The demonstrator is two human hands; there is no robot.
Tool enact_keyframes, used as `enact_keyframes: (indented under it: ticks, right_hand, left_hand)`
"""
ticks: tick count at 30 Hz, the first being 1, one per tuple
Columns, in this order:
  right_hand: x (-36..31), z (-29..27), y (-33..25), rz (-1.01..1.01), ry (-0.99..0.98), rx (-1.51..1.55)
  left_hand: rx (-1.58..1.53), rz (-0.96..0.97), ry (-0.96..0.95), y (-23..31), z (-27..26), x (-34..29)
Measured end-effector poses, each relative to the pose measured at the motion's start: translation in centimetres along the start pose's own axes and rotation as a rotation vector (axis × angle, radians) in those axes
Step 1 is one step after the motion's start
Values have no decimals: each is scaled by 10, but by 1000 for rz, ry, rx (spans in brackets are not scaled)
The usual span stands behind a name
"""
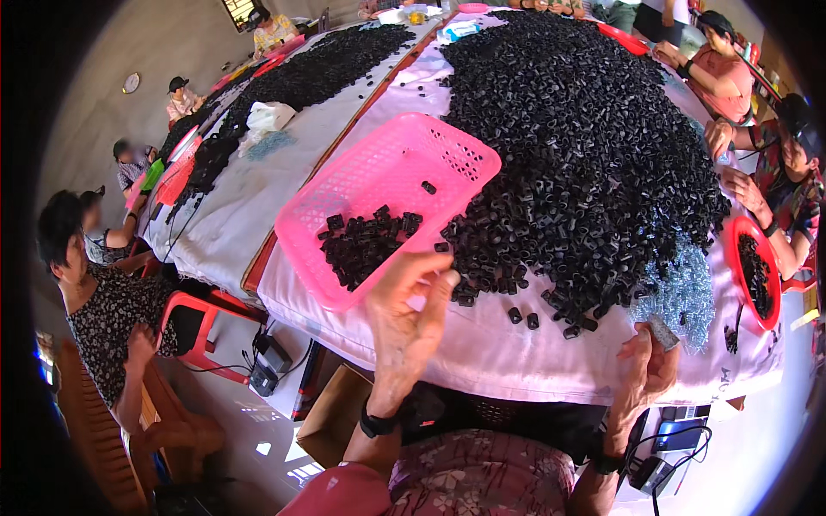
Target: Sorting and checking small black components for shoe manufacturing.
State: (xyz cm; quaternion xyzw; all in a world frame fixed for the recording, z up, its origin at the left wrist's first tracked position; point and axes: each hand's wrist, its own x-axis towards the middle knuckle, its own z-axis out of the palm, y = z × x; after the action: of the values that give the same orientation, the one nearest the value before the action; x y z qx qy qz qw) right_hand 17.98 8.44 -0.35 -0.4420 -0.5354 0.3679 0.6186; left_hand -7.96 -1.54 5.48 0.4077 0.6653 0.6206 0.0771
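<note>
My left hand (403, 314) hovers by the near right corner of a pink plastic basket (297, 219), thumb and forefinger bent together in a pinch. What lies between the fingertips, if anything, is too small to make out; a small black plastic piece (443, 248) shows just past them. Inside the basket is a heap of similar black pieces (366, 245). At the near edge of the table my right hand (641, 368) has its fingers curled by a small silvery-grey piece (662, 334), seemingly gripped. It is beside a pile of small clear bluish pieces (684, 288).
A large mound of black pieces (568, 146) covers much of the pink-white tablecloth (525, 361). A red tray (740, 249) stands at the right edge. Several people sit around, including one in dark clothing (112, 310) at the left. A second table (318, 142) holds more black pieces.
</note>
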Motion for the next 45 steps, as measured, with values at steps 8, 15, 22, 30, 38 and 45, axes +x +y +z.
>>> enact_keyframes:
  ticks: [8,15,22,30,38,45]
  right_hand:
    - [-3,1,10,-14,3,17]
    - [-4,-6,17,17,-37,-70]
    - [-3,-4,0,48,-65,-105]
    - [-4,-5,8,-14,-93,-94]
    - [-4,-3,1,2,-46,-156]
    - [4,-9,-16,58,103,18]
  left_hand:
    - [576,179,-117,-33,7,-18]
    - [307,173,-315,-29,22,-17]
    - [124,88,-347,-28,22,-19]
    - [22,100,-359,-27,32,-27]
    - [197,328,-247,-11,44,-31]
    - [431,446,-387,-4,63,-46]
